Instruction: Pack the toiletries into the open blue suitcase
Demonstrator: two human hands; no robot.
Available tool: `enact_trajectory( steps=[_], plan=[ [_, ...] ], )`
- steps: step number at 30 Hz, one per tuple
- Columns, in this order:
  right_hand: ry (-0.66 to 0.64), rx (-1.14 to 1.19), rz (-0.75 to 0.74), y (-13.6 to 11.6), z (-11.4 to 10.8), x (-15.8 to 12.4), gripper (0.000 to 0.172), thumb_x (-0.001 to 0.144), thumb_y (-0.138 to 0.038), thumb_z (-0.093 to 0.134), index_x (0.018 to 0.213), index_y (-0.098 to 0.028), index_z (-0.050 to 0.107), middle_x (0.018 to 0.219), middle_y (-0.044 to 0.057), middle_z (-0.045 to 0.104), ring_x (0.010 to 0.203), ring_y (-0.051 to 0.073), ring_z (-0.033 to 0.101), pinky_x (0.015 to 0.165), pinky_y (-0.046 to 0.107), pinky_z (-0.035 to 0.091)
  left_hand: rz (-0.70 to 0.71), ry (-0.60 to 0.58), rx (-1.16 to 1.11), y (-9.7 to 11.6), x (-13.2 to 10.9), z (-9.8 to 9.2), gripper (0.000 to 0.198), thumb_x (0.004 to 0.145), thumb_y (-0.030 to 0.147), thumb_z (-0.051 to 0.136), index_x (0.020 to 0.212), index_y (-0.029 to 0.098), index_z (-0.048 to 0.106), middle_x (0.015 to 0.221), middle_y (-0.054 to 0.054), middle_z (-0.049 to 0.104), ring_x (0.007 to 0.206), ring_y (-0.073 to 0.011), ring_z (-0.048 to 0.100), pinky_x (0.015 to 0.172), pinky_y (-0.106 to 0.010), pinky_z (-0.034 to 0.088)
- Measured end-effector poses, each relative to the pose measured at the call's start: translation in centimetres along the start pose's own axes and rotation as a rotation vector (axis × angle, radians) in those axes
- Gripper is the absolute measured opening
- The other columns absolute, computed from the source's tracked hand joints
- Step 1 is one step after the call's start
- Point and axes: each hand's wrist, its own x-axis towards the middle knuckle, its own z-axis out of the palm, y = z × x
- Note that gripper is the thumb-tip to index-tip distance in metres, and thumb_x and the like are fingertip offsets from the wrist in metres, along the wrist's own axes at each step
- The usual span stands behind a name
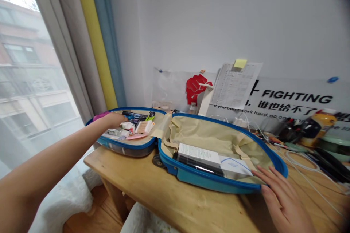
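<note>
An open blue suitcase (207, 182) lies on a wooden table (164, 196), both halves lined in beige. My left hand (113, 119) reaches far into the left half and rests among small items: a pink comb (136, 137), a brush (144, 126) and small tubes. Its fingers are hidden, and something pink shows behind it. My right hand (281, 196) lies flat with fingers spread on the near rim of the right half. That half holds a white box (199, 153) on a black box and a white packet (235, 166).
A window and yellow and blue curtains (101, 40) stand at left. Cables, a yellow bottle (322, 122), a green bowl and other clutter fill the table's right side. Papers, a red fist sticker and a "FIGHTING" banner hang on the wall behind.
</note>
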Motion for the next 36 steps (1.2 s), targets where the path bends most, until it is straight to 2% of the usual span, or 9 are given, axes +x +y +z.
enact_trajectory(
  steps=[7, 11, 14, 17, 22, 27, 29, 32, 36],
  plan=[
    [-0.014, 0.025, 0.046, 0.0, 0.1, 0.0, 0.036, 0.092, -0.038, 0.037, 0.11, -0.023, 0.064, 0.119, 0.007, 0.065, 0.123, 0.028, 0.051, 0.095, 0.047, 0.047, -0.027, -0.055, 0.024, 0.3, 0.3, -0.2, 0.047, 0.071, 0.026, 0.062, 0.118, 0.023, 0.06, 0.11, -0.012, 0.069, 0.1, -0.0297, 0.064, 0.082, -0.034, 0.047],
    [-0.034, 0.042, 0.066, 0.0, 0.1, 0.0, 0.037, 0.091, -0.039, 0.037, 0.111, -0.023, 0.064, 0.119, 0.007, 0.065, 0.125, 0.028, 0.05, 0.097, 0.046, 0.046, -0.032, -0.029, -0.028, 0.2, -0.3, 0.0, 0.043, 0.076, 0.024, 0.057, 0.118, 0.019, 0.057, 0.111, -0.015, 0.068, 0.099, -0.0302, 0.065, 0.082, -0.036, 0.048],
    [-0.036, 0.038, 0.065, -0.1, 0.0, 0.0, 0.038, 0.092, -0.038, 0.036, 0.111, -0.023, 0.064, 0.119, 0.007, 0.065, 0.123, 0.028, 0.051, 0.096, 0.046, 0.047, 0.002, 0.065, -0.076, 0.5, -0.7, -0.1, 0.042, 0.08, 0.021, 0.052, 0.121, 0.016, 0.052, 0.115, -0.015, 0.065, 0.102, -0.0279, 0.063, 0.086, -0.035, 0.047],
    [-0.033, 0.03, 0.044, -0.2, -0.1, 0.1, 0.037, 0.092, -0.038, 0.036, 0.11, -0.022, 0.065, 0.118, 0.007, 0.065, 0.123, 0.028, 0.052, 0.095, 0.046, 0.048, 0.034, 0.228, -0.066, 1.9, -0.8, -1.5, 0.043, 0.084, 0.02, 0.047, 0.126, 0.015, 0.046, 0.119, -0.016, 0.061, 0.107, -0.0265, 0.06, 0.091, -0.037, 0.045],
    [-0.033, 0.033, 0.034, -0.1, -0.3, 0.2, 0.036, 0.092, -0.036, 0.037, 0.11, -0.022, 0.064, 0.119, 0.008, 0.064, 0.123, 0.028, 0.052, 0.095, 0.046, 0.048, 0.172, 0.441, -0.046, 7.8, -0.6, -6.9, 0.046, 0.09, 0.025, 0.044, 0.134, 0.016, 0.038, 0.121, -0.015, 0.053, 0.107, -0.0272, 0.058, 0.092, -0.038, 0.044],
    [-0.063, 0.053, 0.078, -0.2, -0.3, 0.2, 0.036, 0.091, -0.037, 0.039, 0.109, -0.021, 0.065, 0.12, 0.008, 0.064, 0.124, 0.028, 0.051, 0.098, 0.047, 0.046, 0.426, 0.434, -0.157, 16.2, 1.1, -11.3, 0.056, 0.091, 0.032, 0.046, 0.143, 0.022, 0.029, 0.125, -0.013, 0.051, 0.11, -0.0253, 0.057, 0.093, -0.033, 0.041],
    [-0.062, 0.058, 0.093, -0.3, -0.3, 0.2, 0.037, 0.09, -0.039, 0.038, 0.109, -0.022, 0.065, 0.119, 0.008, 0.065, 0.124, 0.027, 0.051, 0.097, 0.047, 0.047, 0.497, 0.395, -0.167, 19.2, 2.3, -12.0, 0.056, 0.09, 0.032, 0.048, 0.142, 0.023, 0.032, 0.125, -0.012, 0.052, 0.112, -0.0262, 0.056, 0.093, -0.033, 0.042],
    [-0.04, 0.063, 0.103, -0.5, -0.3, 0.2, 0.038, 0.091, -0.04, 0.037, 0.109, -0.022, 0.066, 0.118, 0.008, 0.065, 0.124, 0.027, 0.051, 0.096, 0.048, 0.048, 0.536, 0.289, -0.221, 22.7, 4.6, -11.7, 0.053, 0.088, 0.031, 0.051, 0.139, 0.023, 0.038, 0.128, -0.012, 0.053, 0.114, -0.0262, 0.055, 0.092, -0.032, 0.043],
    [-0.034, 0.076, 0.139, -0.7, -0.2, 0.1, 0.037, 0.09, -0.039, 0.039, 0.109, -0.023, 0.066, 0.117, 0.007, 0.066, 0.124, 0.027, 0.051, 0.097, 0.049, 0.047, 0.483, 0.13, -0.272, 25.2, 7.2, -9.9, 0.052, 0.083, 0.028, 0.057, 0.132, 0.02, 0.045, 0.133, -0.012, 0.054, 0.116, -0.0253, 0.056, 0.094, -0.032, 0.042]
  ],
)
